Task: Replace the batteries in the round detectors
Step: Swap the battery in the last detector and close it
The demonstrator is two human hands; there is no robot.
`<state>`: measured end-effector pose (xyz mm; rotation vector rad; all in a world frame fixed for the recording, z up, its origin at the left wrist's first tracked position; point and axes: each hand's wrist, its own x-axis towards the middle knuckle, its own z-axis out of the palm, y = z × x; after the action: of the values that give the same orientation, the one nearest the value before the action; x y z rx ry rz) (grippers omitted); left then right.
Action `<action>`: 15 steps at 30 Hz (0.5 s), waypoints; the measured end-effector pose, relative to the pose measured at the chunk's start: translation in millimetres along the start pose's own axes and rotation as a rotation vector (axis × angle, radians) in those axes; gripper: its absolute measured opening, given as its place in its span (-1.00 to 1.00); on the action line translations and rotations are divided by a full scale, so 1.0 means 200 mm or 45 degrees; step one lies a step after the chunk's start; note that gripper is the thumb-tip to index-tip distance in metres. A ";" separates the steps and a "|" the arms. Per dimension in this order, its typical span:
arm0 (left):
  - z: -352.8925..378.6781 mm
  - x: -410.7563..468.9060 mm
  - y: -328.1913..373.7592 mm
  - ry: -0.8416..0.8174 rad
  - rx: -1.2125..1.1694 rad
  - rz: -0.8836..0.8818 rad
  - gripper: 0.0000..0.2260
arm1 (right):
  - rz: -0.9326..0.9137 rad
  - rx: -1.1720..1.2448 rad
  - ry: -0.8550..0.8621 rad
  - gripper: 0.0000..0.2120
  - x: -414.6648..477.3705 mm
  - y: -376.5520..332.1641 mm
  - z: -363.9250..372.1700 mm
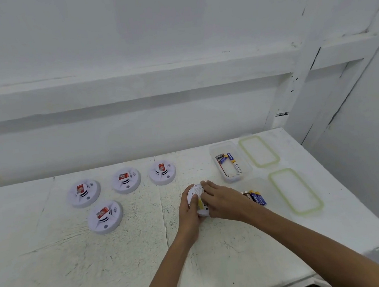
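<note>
A white round detector (197, 192) lies upside down on the white table (102, 257), its labelled underside up. My left hand (189, 210) grips its left rim, thumb on a yellow strip. My right hand (222, 200) rests over its right side with fingertips pressing at the battery slot; what lies under the fingers is hidden. Several more detectors sit face up with red stickers to the left: (83, 193), (126, 180), (162, 172), (105, 217). Loose batteries (257, 197) lie just right of my right wrist.
A clear plastic tub (245, 172) holding a few batteries stands at the back right. Two clear lids with green seals (259, 151), (296, 191) lie further right, near the table's right edge. A white wall rises behind the table.
</note>
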<state>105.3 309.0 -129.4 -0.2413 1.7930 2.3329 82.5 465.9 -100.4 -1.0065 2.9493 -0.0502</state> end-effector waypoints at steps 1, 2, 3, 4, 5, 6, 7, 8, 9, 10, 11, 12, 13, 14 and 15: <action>0.00 0.00 0.00 0.004 -0.002 -0.011 -0.68 | -0.014 -0.004 0.010 -0.64 0.00 0.00 0.01; 0.01 0.00 0.00 0.011 -0.003 -0.018 -0.68 | -0.024 -0.008 0.011 -0.64 -0.01 0.00 0.01; 0.01 0.00 0.01 0.010 -0.010 -0.023 -0.69 | -0.033 -0.007 0.004 -0.63 -0.01 0.00 0.01; 0.01 0.00 0.01 0.005 -0.021 -0.029 -0.69 | -0.044 -0.002 0.011 -0.63 -0.02 0.00 -0.01; 0.00 0.00 0.01 0.001 -0.030 -0.034 -0.69 | -0.048 0.002 0.032 -0.62 -0.03 0.00 -0.03; 0.00 0.01 0.01 -0.003 -0.039 -0.035 -0.68 | -0.058 0.008 0.059 -0.63 -0.03 -0.01 -0.05; 0.00 0.01 0.01 -0.004 -0.049 -0.036 -0.68 | -0.080 0.024 0.099 -0.65 -0.03 -0.01 -0.08; 0.00 0.01 0.02 -0.001 -0.058 -0.038 -0.68 | -0.103 0.036 0.125 -0.70 -0.04 -0.01 -0.09; 0.00 0.00 0.01 0.004 -0.066 -0.040 -0.68 | -0.141 0.032 0.155 -0.75 -0.04 0.00 -0.09; 0.00 0.00 0.01 0.011 -0.075 -0.041 -0.68 | -0.181 0.012 0.199 -0.79 -0.04 0.01 -0.09; 0.00 0.00 0.00 0.015 -0.084 -0.042 -0.68 | -0.215 0.013 0.225 -0.82 -0.05 0.02 -0.09; 0.00 0.00 0.00 0.014 -0.097 -0.044 -0.68 | -0.236 0.042 0.234 -0.85 -0.06 0.02 -0.08; -0.01 0.00 -0.01 0.014 -0.108 -0.048 -0.68 | -0.250 0.071 0.236 -0.86 -0.06 0.02 -0.07; -0.01 0.00 -0.01 0.014 -0.118 -0.050 -0.68 | -0.253 0.079 0.239 -0.85 -0.08 0.03 -0.07; -0.01 0.00 -0.01 0.019 -0.122 -0.056 -0.69 | -0.244 0.075 0.233 -0.83 -0.08 0.04 -0.06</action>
<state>106.8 308.3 -131.6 -0.3099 1.6667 2.3954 90.9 481.9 -88.4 -1.3400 2.9772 -0.2435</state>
